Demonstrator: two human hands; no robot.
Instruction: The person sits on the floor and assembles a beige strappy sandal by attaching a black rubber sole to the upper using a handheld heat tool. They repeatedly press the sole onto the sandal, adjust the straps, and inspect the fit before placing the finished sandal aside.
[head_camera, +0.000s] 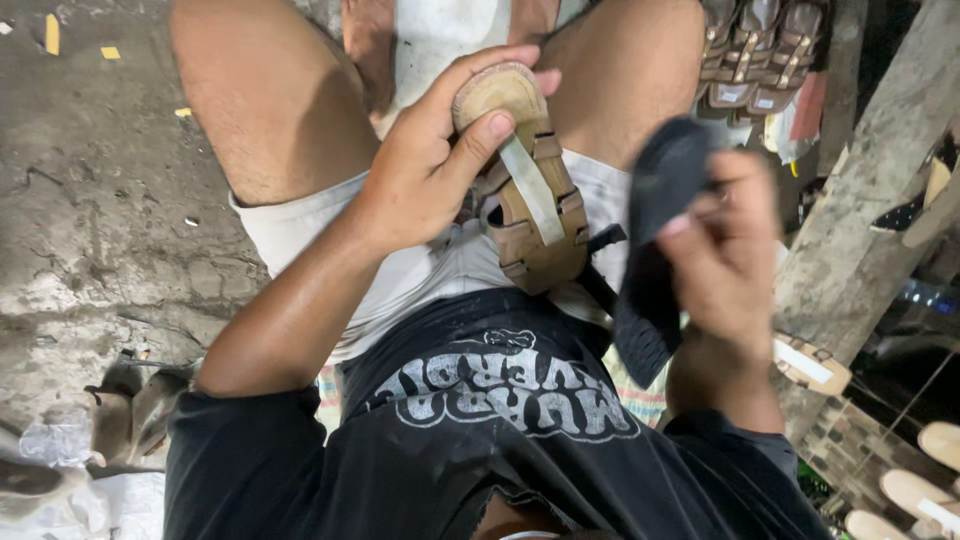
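Note:
My left hand (425, 165) grips a small brown strapped sandal (530, 205) by its toe end, thumb across the sole, over my lap. The sandal's straps face up and a pale paper strip runs along its middle. My right hand (730, 255) is closed on a dark grey cloth (655, 220), held just to the right of the sandal and slightly blurred. The cloth hangs down from my fingers and does not touch the sandal.
I sit with bare knees apart, in light shorts and a black shirt. Cracked concrete floor (90, 200) lies to the left. More brown sandals (750, 55) sit at the top right, and others (810, 365) lie at the right beside a wooden post (860, 230).

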